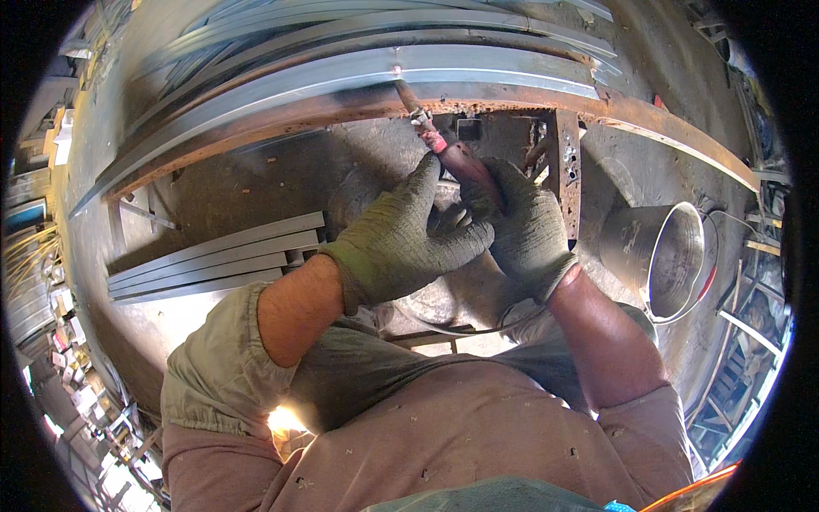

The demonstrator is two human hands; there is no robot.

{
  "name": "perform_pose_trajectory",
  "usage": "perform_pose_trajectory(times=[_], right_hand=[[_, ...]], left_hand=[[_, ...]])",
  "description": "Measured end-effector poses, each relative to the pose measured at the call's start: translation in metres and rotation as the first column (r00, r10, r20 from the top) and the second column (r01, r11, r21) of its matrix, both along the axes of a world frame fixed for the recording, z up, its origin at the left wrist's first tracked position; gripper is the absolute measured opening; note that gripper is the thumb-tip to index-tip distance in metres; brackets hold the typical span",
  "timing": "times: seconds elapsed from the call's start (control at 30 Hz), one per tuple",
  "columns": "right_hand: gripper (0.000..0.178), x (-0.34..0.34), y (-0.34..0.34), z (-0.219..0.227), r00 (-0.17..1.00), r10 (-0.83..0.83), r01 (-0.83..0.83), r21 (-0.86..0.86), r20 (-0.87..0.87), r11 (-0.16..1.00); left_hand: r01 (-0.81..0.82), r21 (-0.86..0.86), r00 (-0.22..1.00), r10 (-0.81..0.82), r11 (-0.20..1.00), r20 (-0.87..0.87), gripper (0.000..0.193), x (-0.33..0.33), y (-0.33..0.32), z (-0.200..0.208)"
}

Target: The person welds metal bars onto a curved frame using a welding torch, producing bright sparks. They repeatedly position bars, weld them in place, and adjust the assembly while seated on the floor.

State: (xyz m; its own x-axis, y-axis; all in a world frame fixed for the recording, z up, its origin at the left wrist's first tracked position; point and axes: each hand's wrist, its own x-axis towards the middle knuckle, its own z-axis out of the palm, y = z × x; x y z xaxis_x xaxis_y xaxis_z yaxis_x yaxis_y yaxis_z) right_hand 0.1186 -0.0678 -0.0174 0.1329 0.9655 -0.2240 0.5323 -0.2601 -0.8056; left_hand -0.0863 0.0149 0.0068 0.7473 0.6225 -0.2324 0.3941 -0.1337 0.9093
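A welding torch, with a dark reddish handle, pink wrapping and a worn metal neck, slants up and to the left. My gloved right hand is closed around its handle. My gloved left hand is beside it, thumb and forefinger spread, the forefinger's tip against the torch just below the wrapping. The nozzle's end is close to a seam mark across a long grey metal bar. That bar lies along a rusty beam. My left hand's other fingers are partly hidden.
More long metal bars lie beyond the beam. A rusty upright post stands under it, right of my hands. A metal bucket is at the right. Several grey bars are stacked low at the left.
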Motion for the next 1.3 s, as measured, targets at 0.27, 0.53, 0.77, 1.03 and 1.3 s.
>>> perform_pose_trajectory(times=[0.27,0.53,0.77,1.03,1.3], right_hand=[[0.043,0.006,0.000,-0.009,0.999,0.020,-0.018,-0.050,0.037,0.999],[0.042,0.004,-0.003,-0.011,0.998,0.014,-0.016,0.049,0.059,0.999],[0.037,0.006,-0.002,-0.014,0.996,0.048,-0.053,0.059,0.069,0.997],[0.039,0.002,0.000,-0.009,0.999,-0.017,0.017,0.006,-0.036,1.000],[0.041,0.005,-0.003,-0.014,0.999,0.023,-0.025,0.093,0.022,0.995]], left_hand=[[-0.005,-0.037,1.000,0.005,0.999,-0.013,0.088,0.001,-0.001,0.004],[-0.002,-0.148,1.000,-0.001,0.989,-0.026,0.091,0.000,0.002,0.011],[0.024,-0.124,1.000,-0.023,0.992,0.011,0.102,-0.001,0.003,0.010],[0.026,0.048,0.998,-0.023,0.998,-0.056,0.095,-0.002,0.001,0.006],[-0.006,-0.019,1.000,0.006,1.000,-0.004,0.086,0.001,0.000,0.006]])
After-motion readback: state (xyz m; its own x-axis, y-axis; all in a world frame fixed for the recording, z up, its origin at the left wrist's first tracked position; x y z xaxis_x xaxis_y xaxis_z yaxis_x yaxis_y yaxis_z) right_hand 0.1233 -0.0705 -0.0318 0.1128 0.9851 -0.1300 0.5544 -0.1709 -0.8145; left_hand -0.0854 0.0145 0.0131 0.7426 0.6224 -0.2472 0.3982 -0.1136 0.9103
